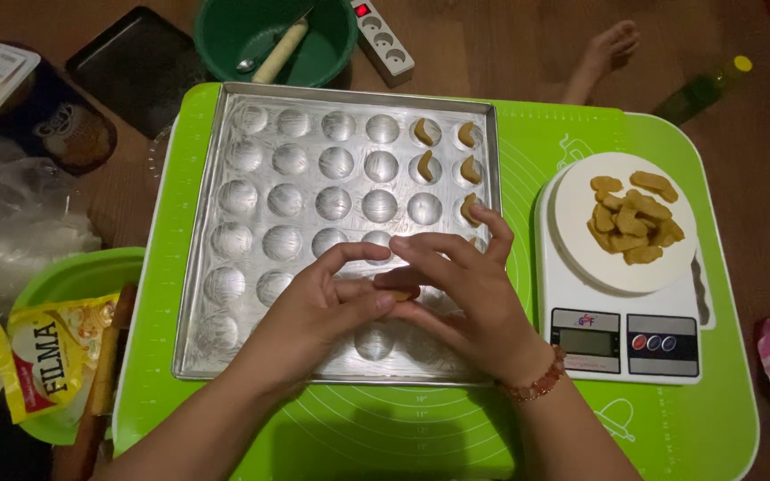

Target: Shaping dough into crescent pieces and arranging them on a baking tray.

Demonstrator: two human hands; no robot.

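Nearest the camera, the left hand and the right hand met over the lower middle of the metal mould tray, and between them sat a small piece of dough — only a brown sliver of it showed, pinched between the left thumb and the right fingers. Both hands were curled in close around it, fingers bent rather than spread, the right one wearing a bead bracelet. The tray lay on a green mat. Further up the tray, shaped dough pieces filled several round hollows in its two right-hand columns. To the right stood a white kitchen scale carrying a heap of dough portions — well apart from the hands. Beyond the tray stood a green bowl.
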